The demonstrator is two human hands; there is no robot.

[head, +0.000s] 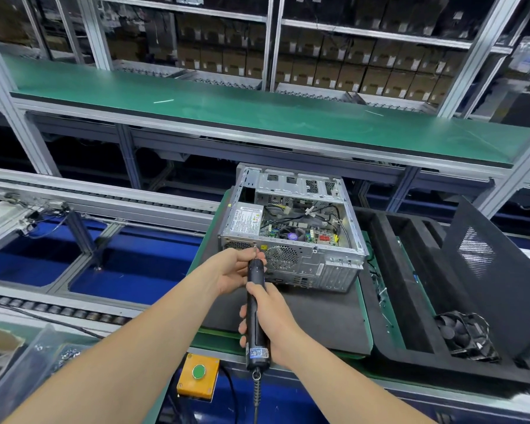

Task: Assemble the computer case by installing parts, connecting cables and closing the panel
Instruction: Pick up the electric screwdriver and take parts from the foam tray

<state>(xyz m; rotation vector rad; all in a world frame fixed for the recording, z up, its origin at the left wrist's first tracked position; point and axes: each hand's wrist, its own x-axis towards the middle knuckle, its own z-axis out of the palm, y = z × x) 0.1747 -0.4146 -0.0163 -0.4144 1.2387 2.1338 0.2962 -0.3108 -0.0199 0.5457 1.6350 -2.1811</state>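
The right hand is wrapped around the body of an electric screwdriver, while the left hand pinches its front end. The bit meets the rear panel of the open computer case, just below the power supply. The case lies on its side along the far edge of a black mat.

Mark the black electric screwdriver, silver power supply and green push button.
black electric screwdriver (255, 274), head view, upper barrel.
silver power supply (246, 220), head view, labelled top.
green push button (199, 371), head view, cap.
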